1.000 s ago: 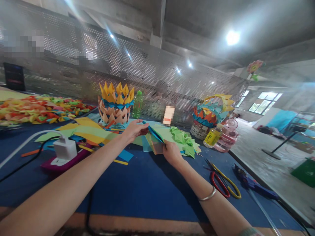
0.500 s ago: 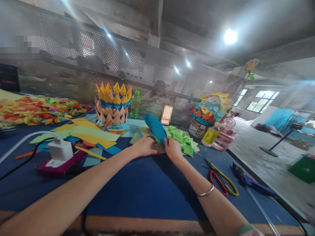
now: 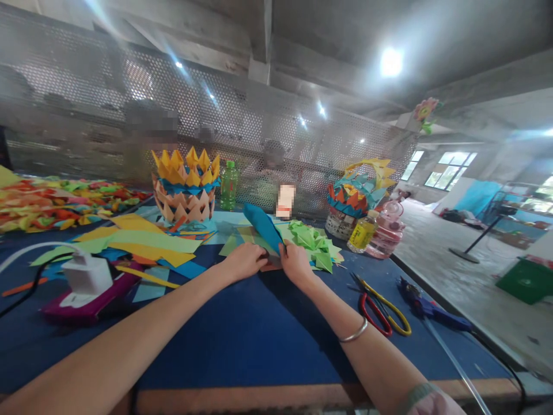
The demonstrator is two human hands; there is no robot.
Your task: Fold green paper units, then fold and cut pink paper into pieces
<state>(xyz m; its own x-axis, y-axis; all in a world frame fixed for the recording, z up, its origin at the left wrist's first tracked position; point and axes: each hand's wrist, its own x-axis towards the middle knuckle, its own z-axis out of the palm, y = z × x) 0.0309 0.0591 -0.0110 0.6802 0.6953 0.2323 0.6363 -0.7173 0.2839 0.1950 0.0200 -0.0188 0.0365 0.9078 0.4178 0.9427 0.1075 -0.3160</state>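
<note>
A blue paper sheet (image 3: 262, 227) stands tilted up at the middle of the table, its lower right edge pinched in my right hand (image 3: 297, 262). Just left of it is my left hand (image 3: 247, 260), fingers curled by a brownish piece between the hands; whether it grips that piece is too small to tell. Folded green paper pieces (image 3: 311, 242) lie right behind my right hand. Yellow, green and blue paper strips (image 3: 151, 242) are spread to the left.
Paper baskets stand at the back left (image 3: 185, 193) and back right (image 3: 345, 210). Bottles (image 3: 362, 231), scissors (image 3: 384, 305) and a glue gun (image 3: 432, 308) are on the right. At the left lie a purple power strip (image 3: 93, 300) and a pile of coloured pieces (image 3: 64, 202).
The view has shifted slightly, so the table things appear further left. Both hands keep nearly the same place around the blue sheet, which my right hand still pinches.
</note>
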